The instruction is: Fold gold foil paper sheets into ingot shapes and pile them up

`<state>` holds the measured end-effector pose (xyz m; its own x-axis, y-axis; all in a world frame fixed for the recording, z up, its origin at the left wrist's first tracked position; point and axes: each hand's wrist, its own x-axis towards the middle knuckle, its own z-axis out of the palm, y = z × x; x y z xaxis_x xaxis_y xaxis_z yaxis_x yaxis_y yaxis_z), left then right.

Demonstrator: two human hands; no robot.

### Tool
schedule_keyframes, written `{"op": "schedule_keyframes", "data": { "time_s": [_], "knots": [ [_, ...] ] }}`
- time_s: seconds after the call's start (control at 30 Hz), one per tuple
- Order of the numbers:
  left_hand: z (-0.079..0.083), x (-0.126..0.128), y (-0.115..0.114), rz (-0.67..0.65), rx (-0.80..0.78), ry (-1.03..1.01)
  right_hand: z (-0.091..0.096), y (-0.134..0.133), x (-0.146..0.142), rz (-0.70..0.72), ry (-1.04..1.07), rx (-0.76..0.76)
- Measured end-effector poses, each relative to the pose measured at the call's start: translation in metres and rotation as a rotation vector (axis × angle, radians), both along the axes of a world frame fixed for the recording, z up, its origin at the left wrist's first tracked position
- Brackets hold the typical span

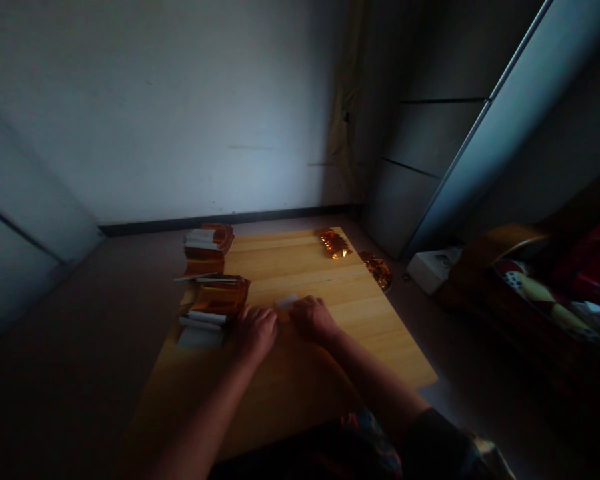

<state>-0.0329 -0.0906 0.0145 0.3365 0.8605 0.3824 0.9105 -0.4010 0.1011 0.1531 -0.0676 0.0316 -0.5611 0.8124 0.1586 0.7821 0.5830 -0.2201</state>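
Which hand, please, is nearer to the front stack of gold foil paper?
Left: the left hand sits just right of the stack; the right hand is farther right, beyond it.

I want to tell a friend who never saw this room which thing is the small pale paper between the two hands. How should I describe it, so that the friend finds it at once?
On the light wooden table, find the person's two hands near the middle. Between the left hand and the right hand is a small pale slip of paper. It sits alone at the fingertips, apart from the gold-and-white paper bundles at the table's left side.
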Motion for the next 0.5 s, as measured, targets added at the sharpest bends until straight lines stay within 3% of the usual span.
{"op": "schedule_keyframes", "data": {
  "time_s": [0.27, 0.5],
  "knots": [
    [0.001, -0.006, 0.013, 0.013, -0.044, -0.006, -0.027, -0.003, -0.002, 0.111, 0.184, 0.044],
    [-0.013, -0.008, 0.006, 0.022, -0.031, -0.060, -0.033, 0.002, 0.001, 0.137, 0.233, 0.062]
  ]
}}
